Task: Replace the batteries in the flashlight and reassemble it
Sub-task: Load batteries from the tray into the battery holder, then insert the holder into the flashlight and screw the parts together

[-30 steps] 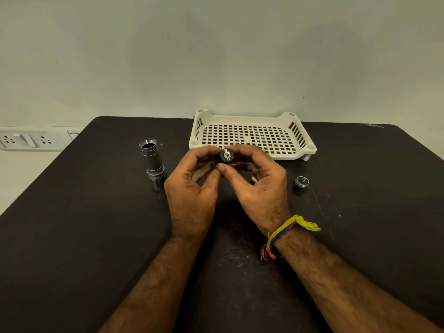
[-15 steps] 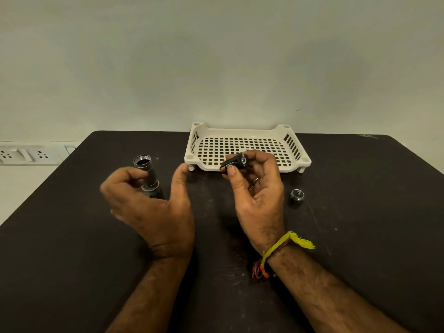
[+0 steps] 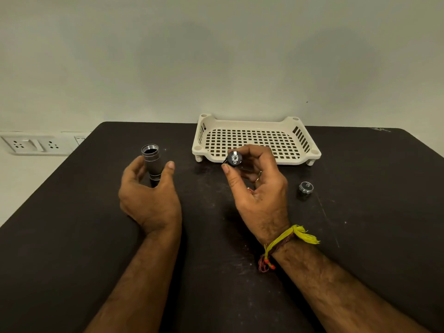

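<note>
The flashlight body (image 3: 152,161), a grey metal tube with its threaded open end up, stands upright on the dark table (image 3: 72,236). My left hand (image 3: 149,195) is cupped around the tube, thumb and fingers apart on either side, not clearly touching it. My right hand (image 3: 258,186) holds the black battery holder (image 3: 234,159) between thumb and fingers, with its metal contact end facing me. The flashlight's end cap (image 3: 306,187), spring side up, lies on the table to the right of my right hand.
A cream perforated plastic tray (image 3: 302,138) sits at the table's far edge, just behind my right hand. A wall socket strip (image 3: 33,145) is mounted beyond the table's left side. A plain wall stands behind the table.
My hands have separated. The left hand moved left to the standing flashlight body and opened around it. The right hand kept the battery holder and turned its end toward me.
</note>
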